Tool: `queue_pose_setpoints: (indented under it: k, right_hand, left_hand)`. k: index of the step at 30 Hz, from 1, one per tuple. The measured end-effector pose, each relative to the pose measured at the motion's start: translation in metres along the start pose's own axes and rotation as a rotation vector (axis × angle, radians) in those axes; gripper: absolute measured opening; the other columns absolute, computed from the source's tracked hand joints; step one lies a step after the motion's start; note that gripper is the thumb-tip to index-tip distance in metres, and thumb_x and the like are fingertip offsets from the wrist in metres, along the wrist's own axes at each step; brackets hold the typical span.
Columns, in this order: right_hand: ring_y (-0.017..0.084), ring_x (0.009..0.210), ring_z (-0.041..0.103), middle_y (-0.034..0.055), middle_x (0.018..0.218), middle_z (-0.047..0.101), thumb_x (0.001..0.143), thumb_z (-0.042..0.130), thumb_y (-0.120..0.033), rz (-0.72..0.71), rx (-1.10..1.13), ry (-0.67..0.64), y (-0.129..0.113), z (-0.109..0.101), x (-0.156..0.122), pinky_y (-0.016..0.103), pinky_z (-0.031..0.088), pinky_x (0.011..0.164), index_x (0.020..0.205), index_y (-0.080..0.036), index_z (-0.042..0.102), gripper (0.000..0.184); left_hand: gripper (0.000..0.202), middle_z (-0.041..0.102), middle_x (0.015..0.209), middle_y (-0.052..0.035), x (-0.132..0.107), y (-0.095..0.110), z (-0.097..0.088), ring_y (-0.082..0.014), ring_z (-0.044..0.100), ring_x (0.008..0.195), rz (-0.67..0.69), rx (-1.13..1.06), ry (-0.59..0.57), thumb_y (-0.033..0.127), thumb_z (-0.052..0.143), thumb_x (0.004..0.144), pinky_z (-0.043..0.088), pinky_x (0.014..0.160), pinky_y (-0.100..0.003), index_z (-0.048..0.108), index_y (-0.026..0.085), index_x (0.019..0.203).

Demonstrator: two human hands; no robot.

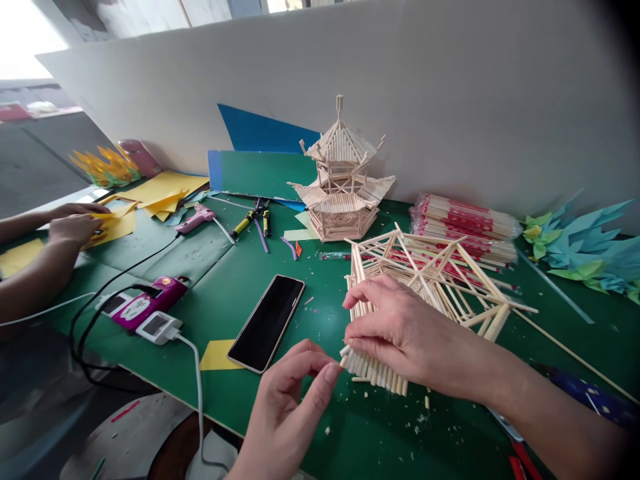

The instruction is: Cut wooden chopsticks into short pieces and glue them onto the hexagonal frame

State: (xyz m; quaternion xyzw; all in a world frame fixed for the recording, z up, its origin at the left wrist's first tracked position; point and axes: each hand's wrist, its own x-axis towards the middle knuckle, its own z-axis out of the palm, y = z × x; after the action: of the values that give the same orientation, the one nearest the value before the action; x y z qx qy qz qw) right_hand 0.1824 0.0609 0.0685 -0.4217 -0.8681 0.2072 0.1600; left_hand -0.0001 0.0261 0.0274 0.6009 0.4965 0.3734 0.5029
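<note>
plainly, the stick frame (423, 283) lay on the green table (240, 260) right under the fingers of the right hand (400, 327), spreading away beyond them and out to their right. those fingers were bent over its near left edge, gripping it there, just above a slanting row of sticks (377, 372) whose cut ends pointed back toward the person. the thumb and forefinger of the left hand (295, 397) were brought nearly together at the outer corner of that row, touching or almost touching one stick's end; whether they pinched it, i could not tell. the piece looked very light and dry, each stick stiff along its length, but the open lattice past the right fingers seemed fragile, likely to crack or come loose at its thin joints if squeezed or twisted. the denser row beside the fingers seemed the safer place to take hold, flat and low, while the long bare struts were better left alone. the phone (267, 323) lay to the left of the right fingers, and beyond them stood a pagoda model (343, 200), near wrapped bundles of sticks (465, 220).
</note>
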Motion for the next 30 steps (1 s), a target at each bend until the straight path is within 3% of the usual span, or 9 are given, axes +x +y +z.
queue_pose_setpoints:
  k: [3,6,12,17,30]
  right_hand:
    - [0.018,0.096,0.043,0.004,0.098,0.052,0.083,0.049,-0.02,0.002,-0.002,0.003,-0.001,0.0,0.0,0.034,0.036,0.083,0.068,-0.021,0.064,0.021]
    - [0.019,0.095,0.043,0.0042,0.097,0.052,0.083,0.049,-0.02,0.0,-0.006,0.009,-0.002,-0.001,-0.001,0.035,0.036,0.083,0.068,-0.02,0.064,0.021]
    - [0.018,0.095,0.043,0.004,0.097,0.053,0.083,0.049,-0.02,0.003,-0.011,0.028,-0.003,-0.002,-0.001,0.033,0.036,0.083,0.069,-0.02,0.065,0.021]
    - [0.018,0.094,0.043,0.0039,0.098,0.053,0.084,0.048,-0.021,0.004,-0.005,0.017,-0.003,-0.002,0.0,0.033,0.036,0.083,0.07,-0.02,0.065,0.022]
    - [0.017,0.095,0.042,0.0032,0.098,0.052,0.085,0.046,-0.022,0.006,-0.003,0.011,-0.001,0.0,-0.001,0.033,0.035,0.082,0.07,-0.02,0.065,0.024]
  left_hand:
    - [0.021,0.048,0.06,0.0005,-0.002,0.002,0.0,-0.0128,0.044,0.057,-0.011,-0.01,0.07,0.026,0.055,0.076,0.036,0.051,-0.021,0.057,0.016,0.058]
    - [0.014,0.052,0.064,-0.0009,-0.002,0.001,0.002,-0.0146,0.047,0.061,-0.015,-0.01,0.102,0.028,0.057,0.075,0.038,0.053,-0.022,0.06,0.017,0.067]
    - [0.014,0.053,0.07,-0.0029,0.005,-0.001,0.007,-0.0167,0.048,0.068,-0.017,0.041,0.024,0.03,0.056,0.075,0.041,0.061,-0.025,0.058,0.017,0.07]
    - [0.02,0.049,0.065,-0.0008,0.009,-0.001,0.009,-0.0142,0.043,0.063,-0.025,0.043,-0.004,0.032,0.052,0.078,0.038,0.058,-0.024,0.054,0.017,0.065]
    - [0.023,0.043,0.065,0.0003,0.009,0.001,0.012,-0.0142,0.039,0.063,-0.016,0.048,-0.01,0.033,0.051,0.079,0.035,0.058,-0.025,0.048,0.018,0.062]
